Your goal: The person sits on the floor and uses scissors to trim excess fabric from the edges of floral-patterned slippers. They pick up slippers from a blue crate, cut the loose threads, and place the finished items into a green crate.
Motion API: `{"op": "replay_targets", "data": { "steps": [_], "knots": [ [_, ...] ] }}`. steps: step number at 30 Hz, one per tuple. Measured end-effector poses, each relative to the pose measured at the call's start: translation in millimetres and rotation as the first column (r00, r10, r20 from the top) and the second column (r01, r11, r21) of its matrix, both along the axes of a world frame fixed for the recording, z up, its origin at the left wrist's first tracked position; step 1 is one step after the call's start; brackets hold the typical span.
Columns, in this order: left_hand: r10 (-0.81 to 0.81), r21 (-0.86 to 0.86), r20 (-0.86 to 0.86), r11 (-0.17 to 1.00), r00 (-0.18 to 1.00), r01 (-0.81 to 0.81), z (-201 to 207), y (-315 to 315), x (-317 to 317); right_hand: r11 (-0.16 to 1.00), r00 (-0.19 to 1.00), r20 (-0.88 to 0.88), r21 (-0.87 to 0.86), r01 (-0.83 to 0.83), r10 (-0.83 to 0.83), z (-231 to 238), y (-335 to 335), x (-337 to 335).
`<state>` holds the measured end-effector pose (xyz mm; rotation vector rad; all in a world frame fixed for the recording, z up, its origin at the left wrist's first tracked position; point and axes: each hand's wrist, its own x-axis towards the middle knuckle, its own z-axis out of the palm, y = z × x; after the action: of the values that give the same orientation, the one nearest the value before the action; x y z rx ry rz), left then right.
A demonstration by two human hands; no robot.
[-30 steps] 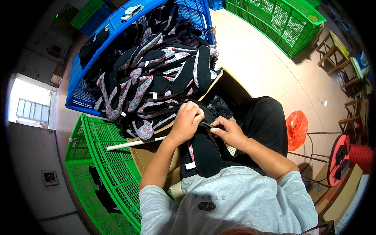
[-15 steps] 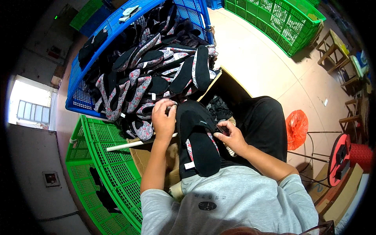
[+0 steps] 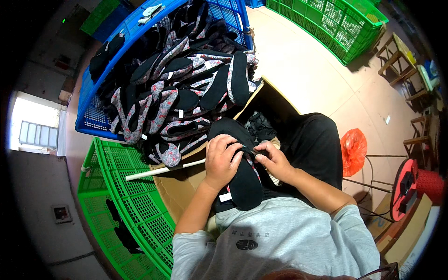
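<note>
A black cloth shoe (image 3: 246, 184) with a pink floral lining and a small white tag lies on my thigh. My left hand (image 3: 222, 163) is over its upper, thumb and fingers pinched together at the edge of the shoe's opening. Close beside it, my right hand (image 3: 276, 164) is closed with bent fingers at the same edge. Whatever small thing may be between the right fingers is hidden.
A blue crate (image 3: 88, 88) heaped with floral-lined shoes (image 3: 186, 93) stands ahead on the left. Below it are a green crate (image 3: 133, 196), a white rod (image 3: 144, 175) and an open cardboard box (image 3: 273, 95) holding black scraps. An orange plastic bag (image 3: 352, 150) hangs on the right.
My left hand has come right and down from beside the shoe pile onto the shoe. My right hand stays at the shoe's opening, with its fingers slightly shifted.
</note>
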<state>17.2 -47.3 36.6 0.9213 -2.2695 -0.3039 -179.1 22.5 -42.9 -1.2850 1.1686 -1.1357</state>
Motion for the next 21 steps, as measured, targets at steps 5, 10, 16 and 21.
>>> {"op": "replay_targets", "data": {
  "steps": [5,10,16,21],
  "knots": [
    [0.055,0.007,-0.019,0.998,0.998,-0.055,-3,1,-5,0.999,0.994,-0.106,0.012,-0.038,0.039,21,-6,-2],
    [0.087,0.002,-0.035,0.996,0.996,-0.087,-5,3,-6,0.999,0.996,-0.081,0.03,-0.041,0.043,18,-9,1],
    [0.103,-0.008,-0.047,0.995,0.994,-0.104,-6,5,-5,0.998,0.995,-0.08,0.03,-0.05,0.052,19,-12,3],
    [0.11,-0.009,-0.067,0.994,0.992,-0.111,-9,6,-5,0.998,0.993,-0.093,0.029,-0.063,0.066,20,-14,4]
  ]
}}
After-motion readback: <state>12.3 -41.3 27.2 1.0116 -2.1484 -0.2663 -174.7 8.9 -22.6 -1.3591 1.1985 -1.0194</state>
